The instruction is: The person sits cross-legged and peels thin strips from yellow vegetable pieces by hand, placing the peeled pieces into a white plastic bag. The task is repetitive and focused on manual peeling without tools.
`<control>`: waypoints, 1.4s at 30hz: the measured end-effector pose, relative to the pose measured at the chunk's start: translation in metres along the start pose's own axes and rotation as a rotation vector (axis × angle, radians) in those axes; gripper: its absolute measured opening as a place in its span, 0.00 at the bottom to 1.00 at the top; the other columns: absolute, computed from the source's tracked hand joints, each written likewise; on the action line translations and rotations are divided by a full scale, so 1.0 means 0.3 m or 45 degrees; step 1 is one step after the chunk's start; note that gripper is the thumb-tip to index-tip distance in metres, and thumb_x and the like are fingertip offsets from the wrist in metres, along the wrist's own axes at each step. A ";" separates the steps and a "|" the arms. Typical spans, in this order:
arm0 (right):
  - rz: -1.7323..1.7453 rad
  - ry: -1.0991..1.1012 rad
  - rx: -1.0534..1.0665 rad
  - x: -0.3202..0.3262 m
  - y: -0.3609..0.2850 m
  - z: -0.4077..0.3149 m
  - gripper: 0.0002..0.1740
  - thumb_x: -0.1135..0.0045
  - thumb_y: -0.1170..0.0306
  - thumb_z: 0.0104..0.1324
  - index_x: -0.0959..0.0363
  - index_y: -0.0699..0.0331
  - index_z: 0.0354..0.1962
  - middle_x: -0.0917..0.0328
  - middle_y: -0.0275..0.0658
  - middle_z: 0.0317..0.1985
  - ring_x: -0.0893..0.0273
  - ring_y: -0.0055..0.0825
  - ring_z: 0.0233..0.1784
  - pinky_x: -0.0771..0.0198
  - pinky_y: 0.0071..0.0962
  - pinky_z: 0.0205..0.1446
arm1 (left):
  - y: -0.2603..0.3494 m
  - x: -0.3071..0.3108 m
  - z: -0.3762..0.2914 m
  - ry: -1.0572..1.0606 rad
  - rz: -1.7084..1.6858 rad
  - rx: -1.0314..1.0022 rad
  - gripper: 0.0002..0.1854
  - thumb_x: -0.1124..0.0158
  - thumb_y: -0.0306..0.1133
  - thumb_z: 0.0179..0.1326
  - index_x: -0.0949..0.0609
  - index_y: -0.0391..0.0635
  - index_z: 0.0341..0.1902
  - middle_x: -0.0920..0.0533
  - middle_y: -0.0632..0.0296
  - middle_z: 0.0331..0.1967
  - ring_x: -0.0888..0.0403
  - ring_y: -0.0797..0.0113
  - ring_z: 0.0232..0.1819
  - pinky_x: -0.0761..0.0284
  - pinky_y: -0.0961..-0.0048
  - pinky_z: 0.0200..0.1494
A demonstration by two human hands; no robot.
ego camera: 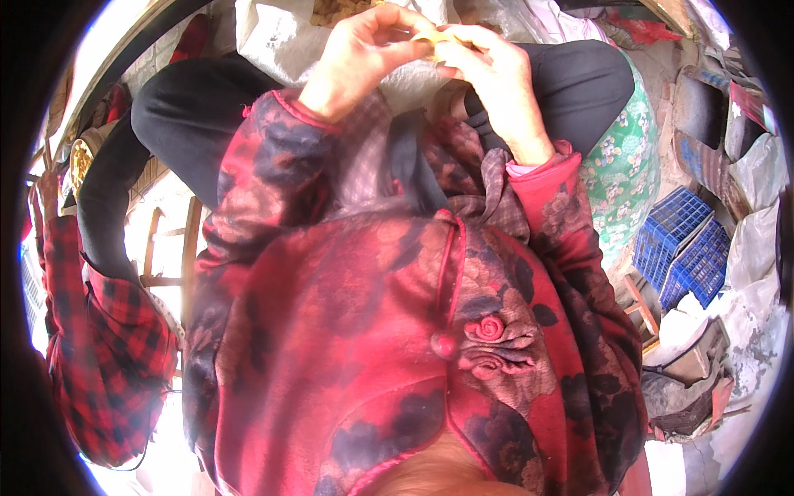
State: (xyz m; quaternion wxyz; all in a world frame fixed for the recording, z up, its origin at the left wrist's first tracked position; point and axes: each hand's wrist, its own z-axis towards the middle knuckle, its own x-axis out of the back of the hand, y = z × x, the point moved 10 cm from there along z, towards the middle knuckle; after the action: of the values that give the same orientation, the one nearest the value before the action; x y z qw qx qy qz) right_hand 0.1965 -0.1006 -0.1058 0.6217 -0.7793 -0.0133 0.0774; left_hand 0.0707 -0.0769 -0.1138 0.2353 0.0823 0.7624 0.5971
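Observation:
Both hands meet at the top middle of the head view, above my lap. My left hand (pixel 366 59) pinches one side of a small yellowish piece (pixel 439 38), too small and bright to name exactly. On its other side my right hand (pixel 496 71) grips the same piece between thumb and fingers. Just beyond the hands lies a white plastic sack (pixel 273 37), spread over the front of my lap. More pale yellow-brown pieces (pixel 340 8) show at the top edge beside the sack, partly cut off.
A person in a red-and-black checked shirt (pixel 111 366) sits at my left, near a round container of yellow pieces (pixel 80 162). A green patterned cloth (pixel 620 167) lies by my right knee. Blue plastic baskets (pixel 673 232) and a wooden frame (pixel 642 307) stand farther right.

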 end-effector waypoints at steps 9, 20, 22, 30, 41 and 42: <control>0.705 -0.187 -0.249 -0.040 0.093 -0.019 0.14 0.50 0.70 0.67 0.28 0.72 0.45 0.25 0.39 0.45 0.25 0.26 0.49 0.29 0.26 0.56 | 0.134 -0.076 -0.037 0.017 1.178 -0.445 0.13 0.38 0.21 0.53 0.27 0.42 0.42 0.25 0.59 0.34 0.22 0.66 0.36 0.25 0.75 0.40; -0.127 -0.062 -0.034 -0.038 0.014 -0.006 0.14 0.51 0.68 0.68 0.26 0.71 0.44 0.21 0.36 0.26 0.23 0.18 0.28 0.30 0.18 0.31 | 0.046 -0.057 -0.039 -0.215 0.443 -0.018 0.07 0.46 0.34 0.67 0.23 0.44 0.36 0.29 0.72 0.23 0.34 0.84 0.26 0.38 0.84 0.28; -0.118 -0.066 -0.043 -0.039 0.023 -0.006 0.15 0.53 0.64 0.70 0.27 0.69 0.44 0.25 0.32 0.26 0.29 0.13 0.27 0.36 0.13 0.29 | -0.010 -0.057 -0.047 -0.178 0.106 0.135 0.08 0.46 0.35 0.67 0.23 0.45 0.34 0.29 0.73 0.23 0.36 0.86 0.25 0.41 0.85 0.28; 0.041 -0.099 -0.157 -0.058 0.026 -0.021 0.14 0.54 0.64 0.71 0.29 0.68 0.42 0.30 0.29 0.25 0.38 0.10 0.24 0.43 0.11 0.27 | -0.037 -0.030 -0.036 -0.009 -0.025 0.060 0.11 0.47 0.38 0.68 0.23 0.45 0.34 0.34 0.76 0.20 0.43 0.84 0.20 0.46 0.84 0.25; -0.244 -0.073 0.031 -0.033 -0.086 -0.158 0.08 0.45 0.77 0.64 0.24 0.71 0.40 0.26 0.28 0.26 0.35 0.10 0.24 0.39 0.13 0.27 | -0.054 -0.054 -0.175 0.146 -0.884 0.486 0.21 0.50 0.42 0.69 0.37 0.52 0.19 0.45 0.76 0.10 0.51 0.80 0.13 0.48 0.79 0.22; -0.289 -0.062 0.067 -0.033 -0.100 -0.168 0.08 0.46 0.78 0.64 0.24 0.71 0.40 0.27 0.28 0.26 0.36 0.10 0.24 0.39 0.12 0.27 | -0.050 -0.055 -0.178 0.164 -0.838 0.471 0.21 0.50 0.42 0.69 0.37 0.53 0.19 0.45 0.76 0.10 0.51 0.80 0.13 0.48 0.79 0.22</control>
State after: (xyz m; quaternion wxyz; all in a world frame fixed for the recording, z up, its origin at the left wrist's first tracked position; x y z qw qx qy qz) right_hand 0.1958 -0.1435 -0.0648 0.6463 -0.7540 -0.1146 0.0259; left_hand 0.0629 -0.1342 -0.1142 0.3475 -0.1636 0.8561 0.3459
